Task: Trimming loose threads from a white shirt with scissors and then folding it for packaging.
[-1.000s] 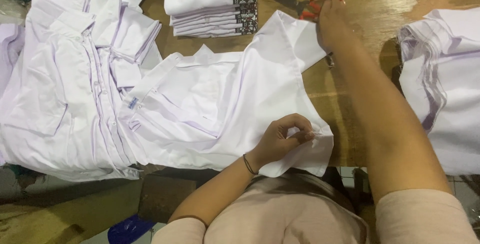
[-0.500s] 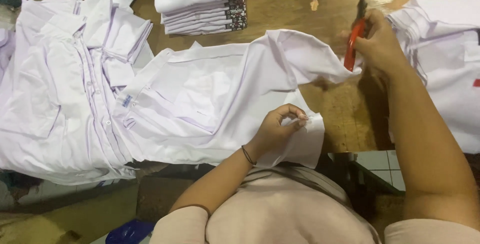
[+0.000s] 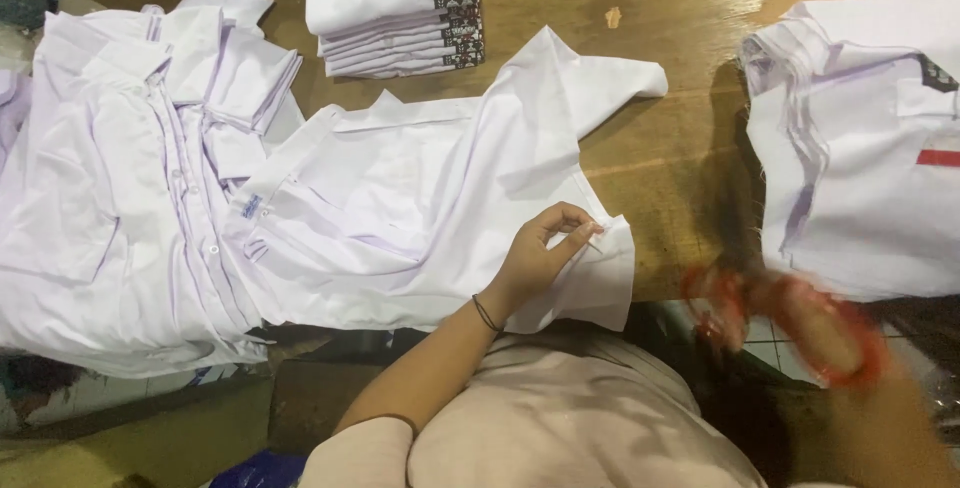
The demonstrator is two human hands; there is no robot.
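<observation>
Right hand (image 3: 850, 348) came down from the far table edge to the near edge, motion-blurred, carrying the red-handled scissors (image 3: 740, 298); spread white short-sleeved shirt (image 3: 440, 198) showed its far sleeve uncovered, flat on the wood

White shirt (image 3: 430, 198) spread across the brown wooden table (image 3: 660, 148), plain, no print, just a small blue label near the collar. Far side, a folded stack of white shirts (image 3: 390, 8) showing dark badges with red touches. Left, a heap of white shirts (image 3: 110, 198), faintly lilac in the shade. Right, another white pile (image 3: 860, 138) with a red stripe and dark badge. Near right, red-handled scissors (image 3: 790, 313), blurred. Black band (image 3: 486, 314) on the left wrist; pale pink top (image 3: 560, 418).
</observation>
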